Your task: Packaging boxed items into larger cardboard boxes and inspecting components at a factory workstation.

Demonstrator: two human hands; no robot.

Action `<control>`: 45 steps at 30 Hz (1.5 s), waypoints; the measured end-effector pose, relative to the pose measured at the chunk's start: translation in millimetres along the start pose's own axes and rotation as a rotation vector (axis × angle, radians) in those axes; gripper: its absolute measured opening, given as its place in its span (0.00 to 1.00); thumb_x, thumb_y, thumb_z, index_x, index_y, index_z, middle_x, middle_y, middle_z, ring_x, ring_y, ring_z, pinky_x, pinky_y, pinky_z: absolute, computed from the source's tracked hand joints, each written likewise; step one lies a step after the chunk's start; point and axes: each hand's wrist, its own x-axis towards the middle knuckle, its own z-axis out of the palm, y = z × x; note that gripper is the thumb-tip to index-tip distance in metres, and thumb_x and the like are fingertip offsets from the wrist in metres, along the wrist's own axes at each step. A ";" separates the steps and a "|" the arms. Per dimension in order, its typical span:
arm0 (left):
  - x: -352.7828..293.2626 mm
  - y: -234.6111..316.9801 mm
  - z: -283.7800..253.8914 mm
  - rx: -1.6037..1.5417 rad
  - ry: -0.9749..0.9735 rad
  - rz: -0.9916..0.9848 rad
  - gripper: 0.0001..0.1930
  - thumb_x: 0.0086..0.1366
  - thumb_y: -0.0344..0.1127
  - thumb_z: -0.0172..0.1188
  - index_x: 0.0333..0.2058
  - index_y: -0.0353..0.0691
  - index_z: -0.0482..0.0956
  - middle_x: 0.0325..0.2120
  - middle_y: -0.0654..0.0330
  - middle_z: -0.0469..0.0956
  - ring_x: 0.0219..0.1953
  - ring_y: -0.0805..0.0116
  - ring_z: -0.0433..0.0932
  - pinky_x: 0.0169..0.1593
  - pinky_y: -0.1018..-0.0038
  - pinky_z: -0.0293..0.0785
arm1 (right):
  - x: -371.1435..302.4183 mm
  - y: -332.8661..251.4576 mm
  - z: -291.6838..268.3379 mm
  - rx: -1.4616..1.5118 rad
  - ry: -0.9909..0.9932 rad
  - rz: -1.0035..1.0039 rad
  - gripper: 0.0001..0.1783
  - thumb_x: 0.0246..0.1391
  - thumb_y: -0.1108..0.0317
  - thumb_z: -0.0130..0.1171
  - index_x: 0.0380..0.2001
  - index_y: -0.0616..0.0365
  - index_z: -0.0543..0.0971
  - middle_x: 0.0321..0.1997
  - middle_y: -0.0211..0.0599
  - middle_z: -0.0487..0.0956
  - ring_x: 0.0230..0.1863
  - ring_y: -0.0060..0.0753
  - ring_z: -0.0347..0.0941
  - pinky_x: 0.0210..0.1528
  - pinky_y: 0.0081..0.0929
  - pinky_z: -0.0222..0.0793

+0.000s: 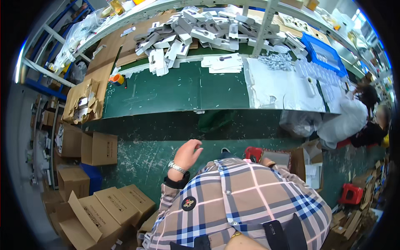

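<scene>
On the far left, brown cardboard boxes [100,148] sit on the floor, some shut and some with flaps open. Above them, a small orange roll of tape [118,78] lies at the left end of the long green bench [175,93].

The person's left hand [187,153] is raised in front of the body, below the front edge of the bench and well apart from the things on it. Its fingers are loosely curled and half open, and it holds nothing. A silver metal watch [177,167] and a black band [176,182] sit on that wrist, just above the cuff of the checked shirt sleeve [175,200]. I cannot see the right hand at all.

At the back of the bench, a big heap of flat white and grey card packs [200,31] is piled up. A small neat stack of white cards [221,63] lies just in front of it.

Farther right, a white sheet [275,89] covers the bench, and a blue plastic tray [323,52] rests behind it. At the far right, another person [358,116] bends over the end of the bench.
</scene>
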 end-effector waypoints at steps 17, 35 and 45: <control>40.2 -110.4 -96.2 -0.148 0.172 -0.207 0.12 0.64 0.30 0.65 0.45 0.34 0.79 0.37 0.53 0.82 0.39 0.61 0.83 0.44 0.69 0.78 | 238.8 -316.6 -170.5 0.192 -0.032 -0.439 0.11 0.56 0.62 0.62 0.32 0.57 0.86 0.26 0.35 0.85 0.24 0.29 0.81 0.32 0.30 0.79; 27.7 -266.5 -237.4 -0.060 0.267 -0.436 0.12 0.66 0.29 0.64 0.46 0.33 0.78 0.36 0.52 0.83 0.38 0.62 0.83 0.43 0.69 0.78 | 389.0 -586.3 -214.5 0.655 -0.010 -0.024 0.18 0.60 0.55 0.63 0.39 0.62 0.81 0.27 0.37 0.84 0.20 0.30 0.80 0.22 0.27 0.76; 24.4 -248.0 -227.0 -0.217 0.322 -0.836 0.11 0.67 0.29 0.63 0.46 0.31 0.79 0.35 0.50 0.84 0.38 0.61 0.84 0.44 0.69 0.78 | 497.5 -666.4 -268.8 0.629 0.509 0.140 0.30 0.44 0.46 0.73 0.36 0.66 0.84 0.36 0.52 0.86 0.38 0.56 0.84 0.42 0.44 0.79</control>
